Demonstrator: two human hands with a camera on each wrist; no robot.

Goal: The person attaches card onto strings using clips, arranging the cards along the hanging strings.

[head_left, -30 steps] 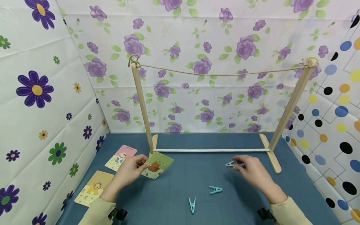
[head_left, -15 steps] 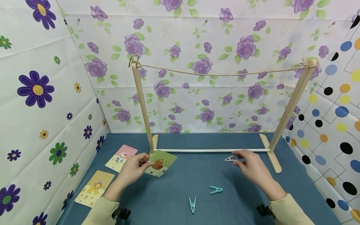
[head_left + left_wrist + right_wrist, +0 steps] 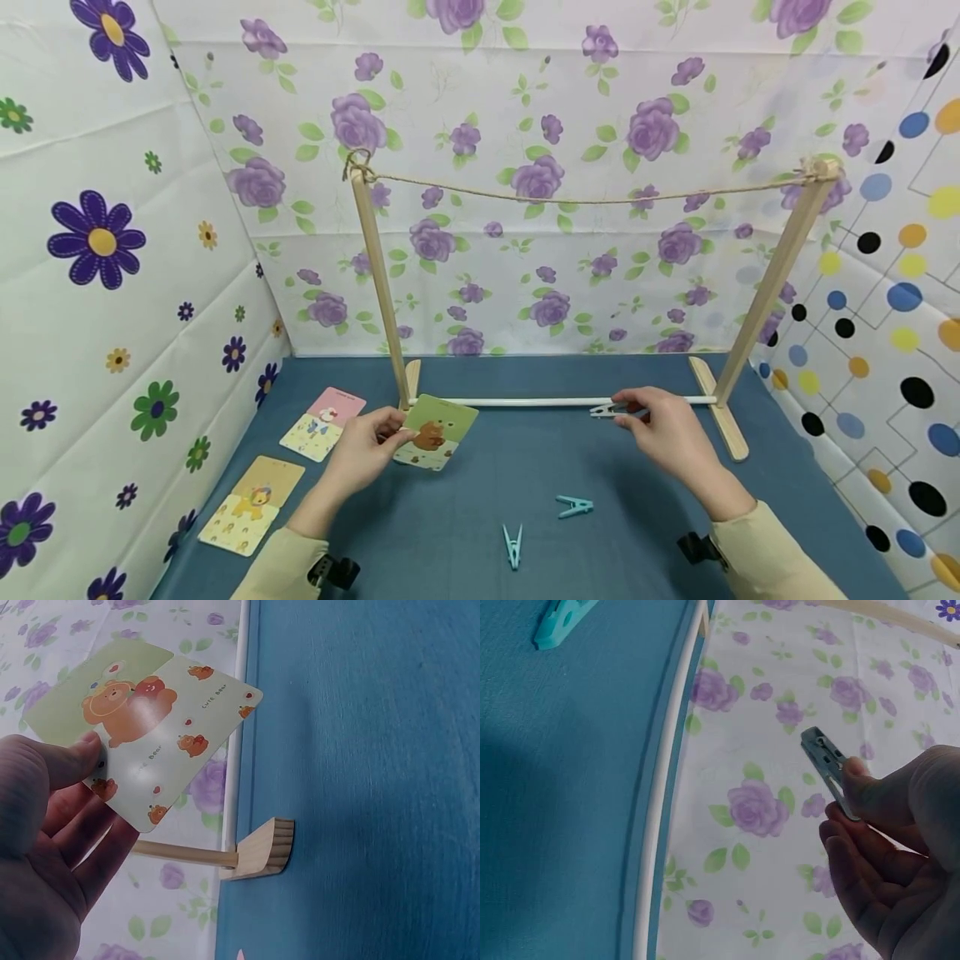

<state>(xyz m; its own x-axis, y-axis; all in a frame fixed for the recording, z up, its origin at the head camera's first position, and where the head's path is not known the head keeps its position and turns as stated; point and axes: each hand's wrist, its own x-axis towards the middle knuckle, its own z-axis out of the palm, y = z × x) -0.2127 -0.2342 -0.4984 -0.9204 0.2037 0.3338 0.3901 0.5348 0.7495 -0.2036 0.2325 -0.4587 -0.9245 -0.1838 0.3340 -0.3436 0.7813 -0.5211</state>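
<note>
My left hand (image 3: 365, 450) pinches a green bear card (image 3: 434, 432) by its lower left corner, thumb on its face (image 3: 142, 727), lifted off the blue table beside the left wooden post (image 3: 378, 275). My right hand (image 3: 663, 433) pinches a grey clothespin (image 3: 609, 409) (image 3: 826, 769) between thumb and fingers, its tip pointing left, level with the white crossbar (image 3: 555, 402). A twine line (image 3: 585, 198) sags between the tops of the two posts, well above both hands.
Two teal clothespins (image 3: 512, 546) (image 3: 575, 506) lie on the blue table (image 3: 645, 533) in front of me. A pink card (image 3: 324, 422) and a yellow lion card (image 3: 251, 503) lie at the left. Flowered padded walls close in on the back and left, a dotted one on the right.
Both hands have risen and moved away from me. The bear card has lifted toward the left post, and the grey clothespin has gone up to the height of the crossbar.
</note>
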